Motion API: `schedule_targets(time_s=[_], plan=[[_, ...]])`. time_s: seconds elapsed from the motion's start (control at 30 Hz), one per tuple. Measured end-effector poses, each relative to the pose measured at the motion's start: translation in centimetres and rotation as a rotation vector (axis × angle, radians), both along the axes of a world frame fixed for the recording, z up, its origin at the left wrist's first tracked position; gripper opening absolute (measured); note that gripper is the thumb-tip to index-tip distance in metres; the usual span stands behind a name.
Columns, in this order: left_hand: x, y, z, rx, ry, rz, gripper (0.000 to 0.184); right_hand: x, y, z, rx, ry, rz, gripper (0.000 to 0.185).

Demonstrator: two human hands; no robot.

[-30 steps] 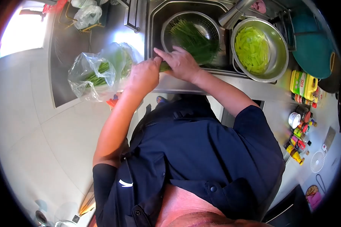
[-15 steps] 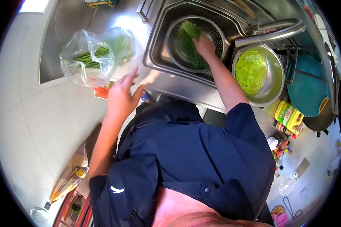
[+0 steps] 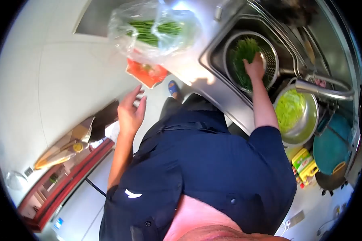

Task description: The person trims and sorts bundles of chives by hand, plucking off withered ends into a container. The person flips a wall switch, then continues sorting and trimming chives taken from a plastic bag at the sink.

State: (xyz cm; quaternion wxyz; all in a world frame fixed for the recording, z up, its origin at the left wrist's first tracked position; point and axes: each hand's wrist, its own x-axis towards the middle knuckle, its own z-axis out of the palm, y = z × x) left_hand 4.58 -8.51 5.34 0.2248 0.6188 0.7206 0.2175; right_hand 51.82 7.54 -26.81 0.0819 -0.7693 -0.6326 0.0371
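Observation:
In the sink (image 3: 213, 56) sits a round metal colander (image 3: 274, 60) with a bunch of thin, chive-like greens (image 3: 245, 50). My right hand (image 3: 255, 69) reaches into the colander, its fingers closed round part of that bunch. My left hand (image 3: 132, 109) is in the air left of my body, empty, with fingers apart, below an orange-red, open-topped container (image 3: 147, 74). On the counter above that container lies a clear plastic bag (image 3: 124, 28) holding long green stalks (image 3: 153, 33).
Right of the sink is a steel bowl (image 3: 305, 128) of chopped pale-green vegetable pieces (image 3: 289, 108), below the faucet (image 3: 326, 90). A teal round board (image 3: 332, 140) and a yellow bottle (image 3: 305, 164) stand farther right. A blue slipper (image 3: 173, 87) shows on the floor.
My view has swung, shifting the counter and sink to the right and up. My left hand is away from the counter, lower beside the orange-red container. My right hand stays on the greens.

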Motion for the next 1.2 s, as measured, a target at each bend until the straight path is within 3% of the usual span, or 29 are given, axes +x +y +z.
schedule_targets(time_s=[0.07,0.13,0.17,0.2,0.27,0.37,0.47,0.53,0.6,0.67,0.8,0.97,1.1,1.17,1.2], plan=[[-0.5,2.5,0.5,0.134,-0.036,-0.029,0.037,-2.3,0.1,6.8,0.048,0.145,-0.109,0.058],[-1.6,5.6,0.2,0.328,0.100,-0.169,0.037,-4.2,0.3,11.4,0.272,0.532,-0.107,0.039],[-2.5,7.5,-0.5,0.479,0.212,-0.290,0.038,-6.4,0.3,15.2,0.406,0.629,-0.011,0.024],[-2.8,9.0,-0.4,0.433,0.217,-0.318,0.036,-8.5,0.3,18.3,0.477,0.790,0.088,0.018],[-3.5,11.6,-1.1,0.403,0.200,-0.340,0.034,-14.9,-0.6,26.5,0.413,1.090,0.245,0.016],[-4.9,14.7,-3.2,0.429,0.312,-0.480,0.031,-23.9,-0.6,33.9,0.206,1.167,0.644,0.019],[-6.7,15.4,-5.0,0.387,0.413,-0.492,0.027,-32.5,2.3,33.0,-0.043,1.026,0.773,0.027],[-7.9,14.8,-5.5,0.284,0.494,-0.475,0.026,-35.4,5.1,28.3,-0.125,0.822,0.824,0.032],[-9.1,13.8,-5.4,0.237,0.495,-0.475,0.028,-35.9,7.9,24.3,-0.161,0.304,0.821,0.033],[-10.0,13.1,-5.7,0.191,0.496,-0.478,0.031,-34.5,10.4,23.5,-0.388,-0.077,0.706,0.031],[-10.4,12.4,-7.5,0.263,0.448,-0.476,0.039,-30.7,11.6,22.2,-0.444,-0.236,0.624,0.029],[-9.0,12.6,-9.2,0.311,0.482,-0.496,0.043,-29.7,10.7,20.0,-0.556,-0.344,0.767,0.038],[-8.1,13.3,-9.4,0.356,0.461,-0.541,0.043,-32.1,9.1,22.0,-0.419,-0.124,0.587,0.040],[-7.8,13.4,-10.0,0.401,0.461,-0.548,0.044,-33.1,8.8,21.8,-0.558,-0.103,0.485,0.042],[-7.6,13.5,-9.8,0.297,0.458,-0.559,0.044,-33.5,8.2,21.8,-0.559,-0.099,0.485,0.042]])
